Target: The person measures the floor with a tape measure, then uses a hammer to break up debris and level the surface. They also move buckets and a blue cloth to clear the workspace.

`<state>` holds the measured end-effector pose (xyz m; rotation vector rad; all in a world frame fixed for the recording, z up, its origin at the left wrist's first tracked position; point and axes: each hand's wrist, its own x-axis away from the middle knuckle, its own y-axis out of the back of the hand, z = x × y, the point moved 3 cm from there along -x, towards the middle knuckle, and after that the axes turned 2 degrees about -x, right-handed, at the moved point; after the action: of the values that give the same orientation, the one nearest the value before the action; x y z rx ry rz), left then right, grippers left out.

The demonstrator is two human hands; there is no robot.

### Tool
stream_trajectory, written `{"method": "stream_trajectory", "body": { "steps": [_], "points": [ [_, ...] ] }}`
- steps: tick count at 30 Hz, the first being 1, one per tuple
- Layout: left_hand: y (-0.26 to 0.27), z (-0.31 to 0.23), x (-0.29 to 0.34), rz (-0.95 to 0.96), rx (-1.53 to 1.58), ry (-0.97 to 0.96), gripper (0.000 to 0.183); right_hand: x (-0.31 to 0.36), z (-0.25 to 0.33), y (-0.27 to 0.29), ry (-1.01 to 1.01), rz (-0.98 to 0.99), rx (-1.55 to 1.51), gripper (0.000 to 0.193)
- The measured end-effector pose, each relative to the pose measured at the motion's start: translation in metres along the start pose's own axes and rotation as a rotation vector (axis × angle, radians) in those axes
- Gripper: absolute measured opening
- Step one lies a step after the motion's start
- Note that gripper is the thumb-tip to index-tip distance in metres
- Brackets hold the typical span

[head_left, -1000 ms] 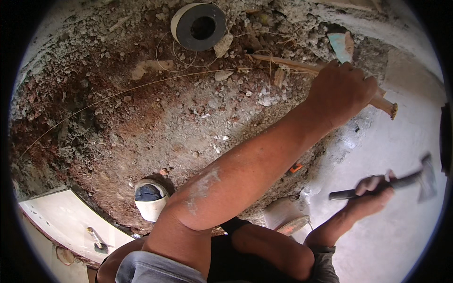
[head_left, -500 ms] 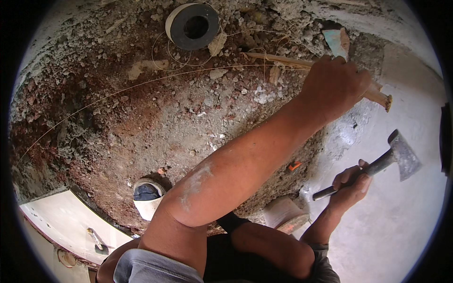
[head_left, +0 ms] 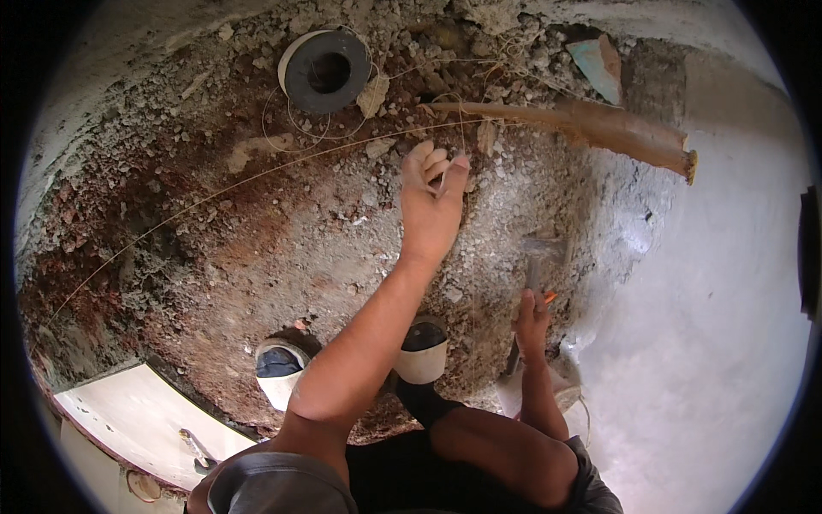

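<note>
Rubble of grey and reddish broken mortar still covers the floor [head_left: 257, 223] as the left hand [head_left: 432, 206] pinches a thin taut string [head_left: 257, 174], while the right hand [head_left: 533, 321], low beside it, holds a blurred hammer [head_left: 539, 257] mid-swing, chipping apparently unfinished.

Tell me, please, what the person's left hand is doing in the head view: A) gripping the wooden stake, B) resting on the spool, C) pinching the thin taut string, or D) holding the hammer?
C: the left hand has its fingertips on the thin string, apart from the wooden stake and the spool.
</note>
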<state>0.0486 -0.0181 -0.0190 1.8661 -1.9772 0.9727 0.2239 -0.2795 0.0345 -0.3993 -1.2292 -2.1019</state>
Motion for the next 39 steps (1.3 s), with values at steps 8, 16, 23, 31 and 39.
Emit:
{"method": "stream_trajectory", "body": {
  "steps": [8, 16, 23, 31, 39],
  "points": [
    [-0.024, 0.012, -0.005, 0.217, 0.109, 0.234, 0.072, -0.003, -0.013, 0.005, 0.001, -0.023, 0.015, 0.034],
    [-0.024, 0.005, -0.004, 0.238, 0.097, 0.21, 0.072, -0.001, -0.003, 0.001, -0.052, 0.001, -0.039, 0.035],
    [-0.017, 0.013, -0.007, 0.131, 0.117, 0.206, 0.059, -0.001, -0.002, 0.0, -0.022, -0.005, -0.01, 0.035],
    [-0.01, 0.013, -0.019, 0.125, 0.003, 0.284, 0.044, -0.001, -0.004, -0.001, -0.043, -0.008, 0.012, 0.037],
    [-0.005, 0.01, -0.02, 0.149, 0.009, 0.247, 0.037, -0.009, -0.023, 0.002, -0.002, 0.027, 0.036, 0.044]
  ]
}}
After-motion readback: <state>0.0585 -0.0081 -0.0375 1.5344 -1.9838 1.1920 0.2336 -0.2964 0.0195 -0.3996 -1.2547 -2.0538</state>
